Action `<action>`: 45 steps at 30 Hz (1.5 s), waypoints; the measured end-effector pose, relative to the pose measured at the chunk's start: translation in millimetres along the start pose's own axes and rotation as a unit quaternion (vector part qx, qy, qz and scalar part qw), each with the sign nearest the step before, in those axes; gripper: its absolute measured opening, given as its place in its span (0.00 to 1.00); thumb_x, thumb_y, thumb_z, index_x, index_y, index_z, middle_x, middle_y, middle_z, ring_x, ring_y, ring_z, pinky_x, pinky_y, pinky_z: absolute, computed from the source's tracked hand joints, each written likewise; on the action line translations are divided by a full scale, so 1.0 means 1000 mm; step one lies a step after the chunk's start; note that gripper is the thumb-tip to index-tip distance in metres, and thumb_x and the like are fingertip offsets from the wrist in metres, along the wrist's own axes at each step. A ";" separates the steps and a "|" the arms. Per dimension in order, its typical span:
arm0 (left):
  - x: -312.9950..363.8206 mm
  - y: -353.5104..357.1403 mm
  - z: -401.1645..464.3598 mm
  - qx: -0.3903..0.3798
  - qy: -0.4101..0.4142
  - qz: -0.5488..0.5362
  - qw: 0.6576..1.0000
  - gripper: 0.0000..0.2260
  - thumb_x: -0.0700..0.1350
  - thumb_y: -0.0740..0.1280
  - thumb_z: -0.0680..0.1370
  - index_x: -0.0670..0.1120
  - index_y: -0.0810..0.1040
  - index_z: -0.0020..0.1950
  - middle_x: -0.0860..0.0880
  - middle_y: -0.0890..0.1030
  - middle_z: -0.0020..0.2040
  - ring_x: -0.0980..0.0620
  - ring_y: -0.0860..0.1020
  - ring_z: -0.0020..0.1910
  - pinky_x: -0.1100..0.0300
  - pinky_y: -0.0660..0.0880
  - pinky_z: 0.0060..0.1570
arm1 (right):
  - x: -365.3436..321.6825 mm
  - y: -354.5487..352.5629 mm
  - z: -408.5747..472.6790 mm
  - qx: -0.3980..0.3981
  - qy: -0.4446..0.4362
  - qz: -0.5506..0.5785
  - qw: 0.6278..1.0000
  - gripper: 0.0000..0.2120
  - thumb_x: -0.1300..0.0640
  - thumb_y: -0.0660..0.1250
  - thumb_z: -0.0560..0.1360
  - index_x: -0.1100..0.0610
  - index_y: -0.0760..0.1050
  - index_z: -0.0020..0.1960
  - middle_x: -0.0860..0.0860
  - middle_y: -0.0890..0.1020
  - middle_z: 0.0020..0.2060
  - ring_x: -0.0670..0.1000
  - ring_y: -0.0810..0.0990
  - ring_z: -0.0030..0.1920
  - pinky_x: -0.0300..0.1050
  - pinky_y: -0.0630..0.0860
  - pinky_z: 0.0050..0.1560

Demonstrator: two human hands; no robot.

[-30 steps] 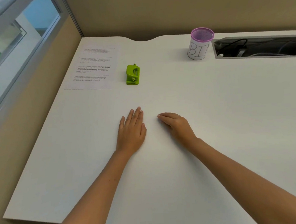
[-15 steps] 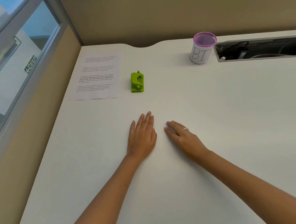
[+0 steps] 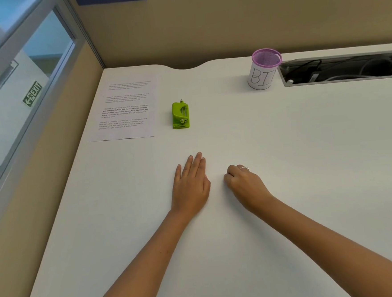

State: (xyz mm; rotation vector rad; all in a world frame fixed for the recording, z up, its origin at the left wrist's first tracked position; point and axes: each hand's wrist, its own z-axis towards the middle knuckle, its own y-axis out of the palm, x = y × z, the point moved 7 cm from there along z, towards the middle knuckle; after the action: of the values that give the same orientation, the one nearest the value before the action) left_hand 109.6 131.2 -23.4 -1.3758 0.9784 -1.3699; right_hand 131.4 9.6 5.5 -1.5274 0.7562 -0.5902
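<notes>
Viewing from head camera: a white desk (image 3: 284, 165) set in a corner, with both bare forearms reaching in from its near edge.
State of left hand (image 3: 190, 185): flat, palm down on the desk, fingers straight and close together. It holds nothing.
State of right hand (image 3: 244, 184): just beside the left but apart from it, knuckles up, fingers curled under. Nothing is seen in it, and there is a ring (image 3: 244, 168) on one finger.
Position of green hole punch (image 3: 180, 115): on the desk beyond the left fingertips, apart from both hands. It is just right of the printed sheet (image 3: 127, 111) and not touching it.
Position of printed sheet: lying flat towards the far left corner, its left margin near the desk edge.
Other items: a purple mesh pen cup (image 3: 263, 70) with a paper label, at the far right beside the cable tray (image 3: 342, 68).
Risk, sheet: a single loose sheet on a smooth top. A one-handed pull would likely slide it towards the left edge, or crease it.
Risk, punch: it looks small and light. Pressed with no second hand steadying it, it may skid or tip.
Risk, alignment: a sheet fed in askew or only part way would likely take its hole in the wrong place, possibly through the print.
Risk, right hand: the curled fingers must open before any grasp. A hurried reach could knock the punch away.
Risk, pen cup: well apart from the hands, so unlikely to be hit.
</notes>
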 end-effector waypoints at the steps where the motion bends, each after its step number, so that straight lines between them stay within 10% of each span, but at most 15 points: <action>1: 0.000 0.000 0.000 -0.002 0.000 0.001 1.000 0.23 0.46 0.53 0.79 0.44 0.61 0.75 0.48 0.60 0.77 0.48 0.58 0.76 0.47 0.54 0.73 | 0.006 0.000 0.003 0.002 0.013 -0.001 1.000 0.14 0.80 0.61 0.65 0.62 0.72 0.40 0.60 0.76 0.44 0.59 0.75 0.46 0.44 0.67 0.31; 6: 0.002 0.002 0.002 -0.008 -0.005 0.003 1.000 0.23 0.46 0.52 0.80 0.45 0.59 0.76 0.49 0.58 0.78 0.48 0.55 0.77 0.47 0.52 0.74 | 0.082 -0.018 0.007 0.130 0.193 0.247 0.941 0.06 0.70 0.65 0.71 0.65 0.81 0.42 0.58 0.83 0.44 0.55 0.79 0.45 0.42 0.73 0.43; 11: 0.013 0.006 0.011 -0.011 -0.012 0.002 1.000 0.24 0.46 0.52 0.80 0.45 0.58 0.76 0.48 0.56 0.78 0.48 0.54 0.77 0.46 0.51 0.74 | 0.136 -0.013 0.005 0.140 0.329 0.796 0.488 0.07 0.73 0.67 0.72 0.71 0.78 0.49 0.59 0.82 0.40 0.49 0.83 0.37 0.35 0.81 0.39; 14: 0.023 0.008 0.022 -0.014 -0.007 0.003 1.000 0.24 0.46 0.52 0.80 0.45 0.58 0.76 0.48 0.56 0.78 0.48 0.54 0.77 0.46 0.51 0.74 | 0.143 -0.024 0.013 0.060 0.332 0.867 0.366 0.04 0.71 0.66 0.73 0.67 0.79 0.45 0.56 0.82 0.36 0.49 0.84 0.36 0.35 0.80 0.35; 17: 0.033 0.010 0.037 -0.012 -0.007 0.003 1.000 0.23 0.46 0.52 0.80 0.44 0.59 0.76 0.48 0.57 0.78 0.48 0.55 0.77 0.46 0.52 0.74 | 0.152 -0.035 0.020 0.019 0.323 0.887 0.328 0.04 0.70 0.65 0.74 0.66 0.78 0.45 0.56 0.82 0.34 0.50 0.84 0.34 0.35 0.80 0.33; 25: 0.048 0.016 0.075 -0.012 -0.016 0.012 1.000 0.24 0.46 0.52 0.80 0.45 0.59 0.76 0.49 0.57 0.78 0.48 0.56 0.77 0.46 0.53 0.73 | 0.225 -0.091 0.077 0.063 0.296 0.876 0.376 0.05 0.70 0.63 0.75 0.65 0.77 0.45 0.56 0.81 0.34 0.49 0.82 0.35 0.34 0.80 0.32; 30: 0.045 0.018 0.082 -0.006 -0.029 -0.010 1.000 0.23 0.46 0.53 0.80 0.47 0.60 0.76 0.52 0.58 0.78 0.51 0.55 0.77 0.49 0.52 0.74 | 0.290 -0.139 0.131 0.165 0.290 0.796 0.504 0.05 0.72 0.65 0.73 0.66 0.77 0.40 0.56 0.81 0.35 0.47 0.82 0.32 0.34 0.79 0.34; 37: 0.045 0.014 0.082 0.007 -0.034 -0.031 0.999 0.23 0.47 0.52 0.79 0.48 0.63 0.75 0.53 0.60 0.77 0.52 0.57 0.76 0.50 0.52 0.73 | 0.319 -0.179 0.184 0.188 0.257 0.444 0.837 0.05 0.68 0.70 0.70 0.66 0.81 0.46 0.58 0.83 0.41 0.54 0.83 0.39 0.43 0.81 0.48; 45: 0.045 0.013 0.083 0.012 -0.038 -0.032 0.999 0.23 0.47 0.52 0.79 0.48 0.64 0.75 0.54 0.61 0.76 0.53 0.57 0.76 0.52 0.51 0.73 | 0.313 -0.189 0.203 0.161 0.212 0.279 0.923 0.07 0.69 0.67 0.70 0.64 0.83 0.43 0.60 0.85 0.42 0.57 0.84 0.45 0.52 0.80 0.53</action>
State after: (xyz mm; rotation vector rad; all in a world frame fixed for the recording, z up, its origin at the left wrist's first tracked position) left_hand 195.6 90.5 -19.5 -1.4417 0.8707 -1.3626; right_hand 509.6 -91.2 152.0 -0.8228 1.2987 -0.5776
